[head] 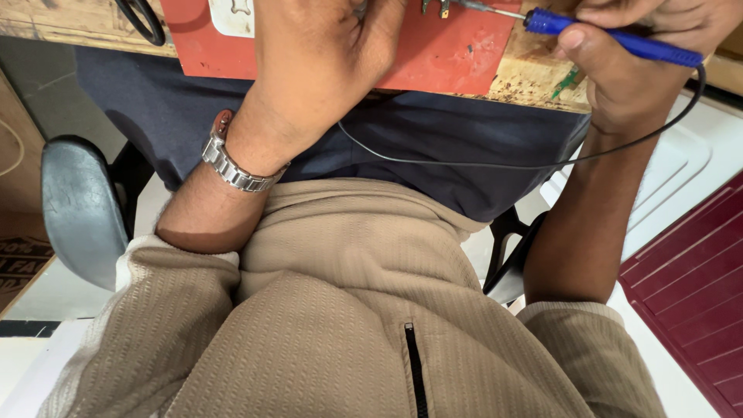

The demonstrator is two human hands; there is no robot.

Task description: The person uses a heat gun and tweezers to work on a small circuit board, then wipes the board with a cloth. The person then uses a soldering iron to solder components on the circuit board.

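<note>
We grip blue soldering iron (619,40) in right hand (635,70), fingers wrapped tight round handle. Metal tip points at small metal part (435,8) on red mat (457,54). Left hand (309,70) rests on mat; we cannot tell its fingers. Black cord (495,164) hangs over lap.

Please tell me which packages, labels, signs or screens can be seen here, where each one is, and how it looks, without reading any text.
Cardboard box: at the far left edge, beside the grey chair, low in the view; brown, with dark printing on its side, only partly in view.
No screens, signs or separate labels show in the head view.
</note>
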